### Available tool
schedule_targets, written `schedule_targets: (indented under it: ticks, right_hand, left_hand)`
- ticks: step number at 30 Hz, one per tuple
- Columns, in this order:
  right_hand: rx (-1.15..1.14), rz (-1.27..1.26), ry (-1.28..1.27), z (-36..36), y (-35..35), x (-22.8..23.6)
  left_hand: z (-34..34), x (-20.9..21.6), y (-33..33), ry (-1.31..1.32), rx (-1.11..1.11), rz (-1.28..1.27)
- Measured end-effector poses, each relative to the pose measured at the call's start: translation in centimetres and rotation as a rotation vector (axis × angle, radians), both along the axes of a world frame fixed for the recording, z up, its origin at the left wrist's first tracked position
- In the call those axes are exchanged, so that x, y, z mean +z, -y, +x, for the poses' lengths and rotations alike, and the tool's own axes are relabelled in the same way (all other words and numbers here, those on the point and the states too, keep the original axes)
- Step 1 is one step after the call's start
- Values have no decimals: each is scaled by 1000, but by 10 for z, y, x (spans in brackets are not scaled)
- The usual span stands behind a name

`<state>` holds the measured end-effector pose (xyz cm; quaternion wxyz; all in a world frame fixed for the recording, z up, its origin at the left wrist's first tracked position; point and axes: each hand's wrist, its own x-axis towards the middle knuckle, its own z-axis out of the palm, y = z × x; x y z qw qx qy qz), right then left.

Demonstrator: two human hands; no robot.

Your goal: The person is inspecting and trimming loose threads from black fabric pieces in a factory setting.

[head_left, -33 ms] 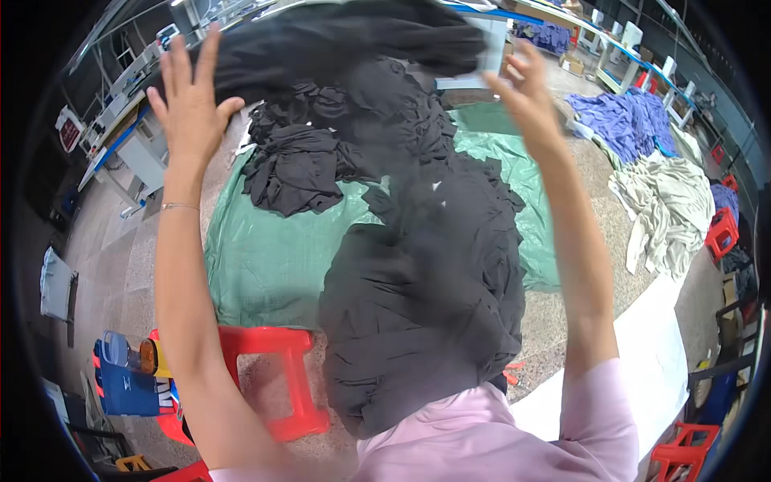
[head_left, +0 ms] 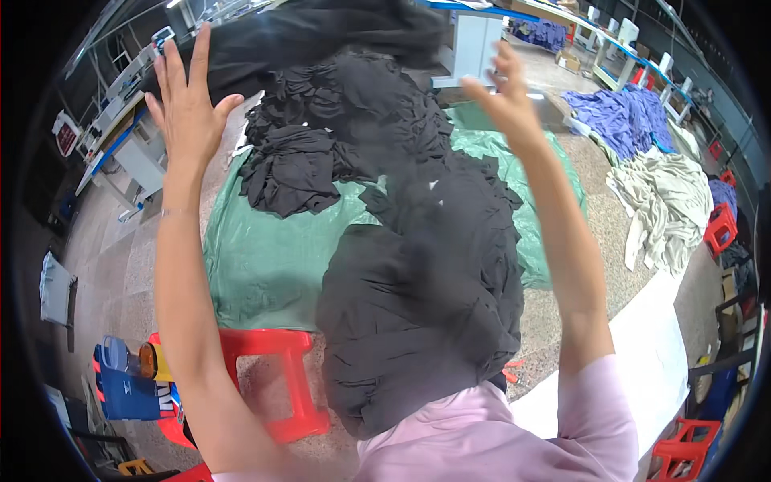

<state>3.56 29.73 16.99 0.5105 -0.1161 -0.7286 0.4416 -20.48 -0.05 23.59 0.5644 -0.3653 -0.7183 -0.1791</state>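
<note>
Both my arms are raised and stretched forward. My left hand [head_left: 191, 120] is open, fingers spread, at the near left edge of a blurred black cloth [head_left: 321, 38] that hangs in the air at the top of the view. My right hand [head_left: 511, 104] is also open, a little blurred, with a gap between it and that cloth. More black cloth [head_left: 401, 313] covers my lap and runs forward into a crumpled black pile [head_left: 385, 104]. Beneath the pile lies a green plastic sheet [head_left: 265, 265] on the floor.
Red plastic stools [head_left: 293, 386] stand by my left side, with a blue bag [head_left: 128, 394] beside them. On the right are a purple cloth heap [head_left: 622, 120], a cream cloth heap [head_left: 675, 209] and a white sheet [head_left: 642, 345]. Worktables [head_left: 132, 145] line the far side.
The airborne black cloth has shifted away and left, uncovering more of a table leg. My right hand has moved slightly left and the left hand barely moves; both stay open.
</note>
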Motion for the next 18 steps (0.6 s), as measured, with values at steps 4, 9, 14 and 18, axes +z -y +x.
schedule_targets:
  ticks: [4, 9, 14, 18]
  right_hand:
    - [303, 149, 221, 15, 27, -74]
    - [608, 269, 803, 118, 59, -156]
    - [647, 125, 849, 202, 82, -195]
    - [81, 161, 377, 211, 95, -135]
  left_hand:
    - [73, -75, -10, 358, -398, -257]
    - [189, -196, 48, 1219, -701, -455]
    - [264, -222, 65, 1419, -780, -331]
    - [294, -221, 61, 1328, -823, -409]
